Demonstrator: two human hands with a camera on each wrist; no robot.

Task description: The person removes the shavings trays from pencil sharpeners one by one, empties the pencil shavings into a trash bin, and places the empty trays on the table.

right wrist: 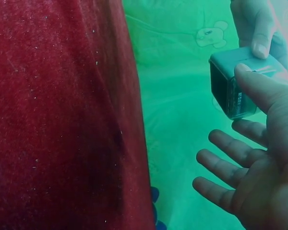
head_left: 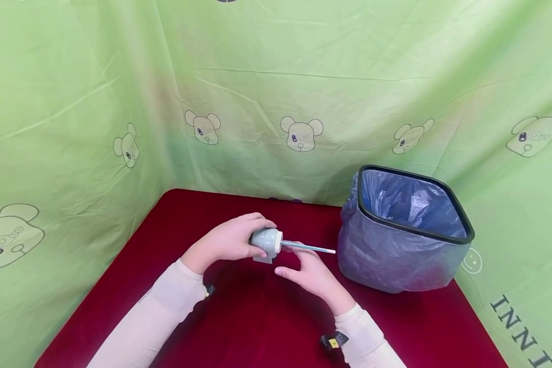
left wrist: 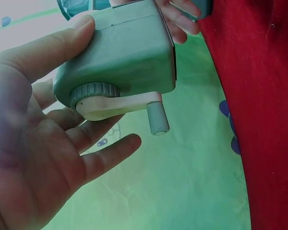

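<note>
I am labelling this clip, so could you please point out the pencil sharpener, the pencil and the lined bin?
pencil sharpener (head_left: pixel 267 241), head view, on its rounded grey-green body.
pencil (head_left: pixel 310 248), head view, mid-shaft, sticking out of the sharpener.
bin (head_left: pixel 460 238), head view, on its black rim at the near edge.

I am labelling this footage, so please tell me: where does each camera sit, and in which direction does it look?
Head: above, looking forward and down at the red table, lined bin, both forearms, and sharpener with pencil.
Left wrist: beside the left hand, facing its palm, whose grip holds the sharpener's body; crank visible.
Right wrist: beside the right hand, facing its fingers at the sharpener's front.
Shared: both wrist views show the sharpener and the other hand's fingers.
</note>
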